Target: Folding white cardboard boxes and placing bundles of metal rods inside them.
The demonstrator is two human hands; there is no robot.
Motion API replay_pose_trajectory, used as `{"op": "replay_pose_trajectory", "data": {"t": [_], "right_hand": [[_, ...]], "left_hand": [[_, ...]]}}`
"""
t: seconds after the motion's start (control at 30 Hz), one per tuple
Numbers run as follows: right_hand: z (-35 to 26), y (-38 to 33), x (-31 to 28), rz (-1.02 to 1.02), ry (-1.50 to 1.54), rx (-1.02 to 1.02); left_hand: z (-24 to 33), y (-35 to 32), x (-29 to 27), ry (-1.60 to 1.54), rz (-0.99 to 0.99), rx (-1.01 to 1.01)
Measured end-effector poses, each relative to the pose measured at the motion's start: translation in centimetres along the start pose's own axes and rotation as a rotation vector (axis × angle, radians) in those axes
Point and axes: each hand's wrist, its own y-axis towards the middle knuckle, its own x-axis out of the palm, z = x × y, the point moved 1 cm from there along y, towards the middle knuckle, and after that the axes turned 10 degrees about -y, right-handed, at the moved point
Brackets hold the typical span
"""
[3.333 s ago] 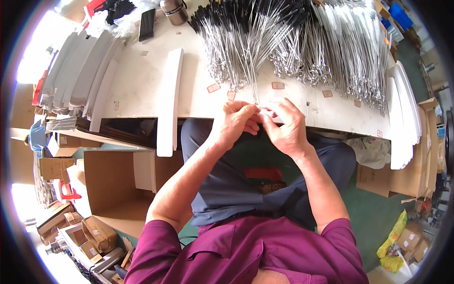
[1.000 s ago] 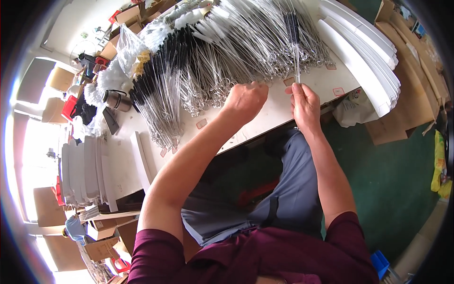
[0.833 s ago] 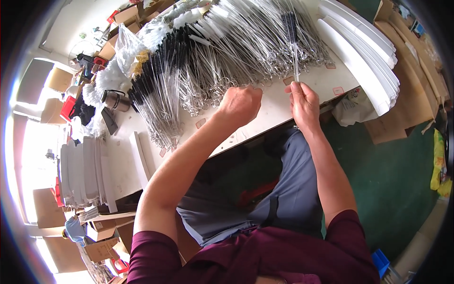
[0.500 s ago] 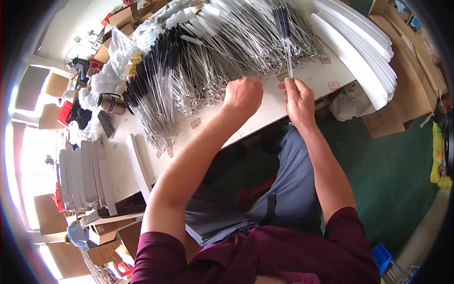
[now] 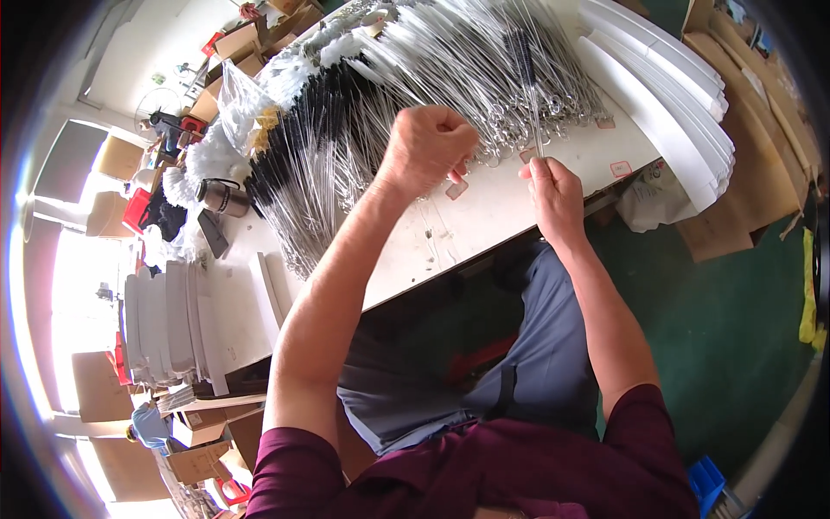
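In my right hand (image 5: 558, 197), raised over the table's front edge, the thumb and fingers close on the wire stems of black-bristled wire brushes (image 5: 521, 59). These point away from me, over the pile. Left of it, my left hand (image 5: 425, 149) hangs above the table with its fingers curled in; whether they pinch anything is hidden. Beyond both hands lies a wide heap of wire brushes (image 5: 467, 65) with looped metal ends toward me, white bristles in the middle and black bristles (image 5: 272, 173) to the left. A small red-edged tag (image 5: 456, 189) lies beneath my left fingertips.
Long white sheets (image 5: 666, 112) are stacked at the right table end, beside brown cardboard (image 5: 735, 173). A steel flask (image 5: 223, 197) and a dark flat object (image 5: 212, 233) stand at left. White strips (image 5: 169, 329) are bundled below them. A clear plastic bag (image 5: 242, 95) lies behind.
My left hand has moved left, away from my right hand, its wrist turning. My right hand keeps its hold on the brushes. The view has shifted slightly.
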Motion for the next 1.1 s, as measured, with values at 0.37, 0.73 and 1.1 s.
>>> {"op": "replay_pose_trajectory", "data": {"t": [0.37, 0.73, 1.1], "right_hand": [[-6.0, 4.7, 6.1, -0.34, 0.517, 0.172], [-3.2, 9.6, 10.0, -0.218, 0.579, 0.33], [-7.4, 6.3, 6.4, -0.237, 0.284, -0.136]], "left_hand": [[7.8, 0.3, -7.3, 0.458, 0.303, 0.442], [15.9, -1.4, -16.8, 0.314, 0.601, 0.673], [18.1, -11.5, -17.9, -0.255, -0.007, 0.507]]}}
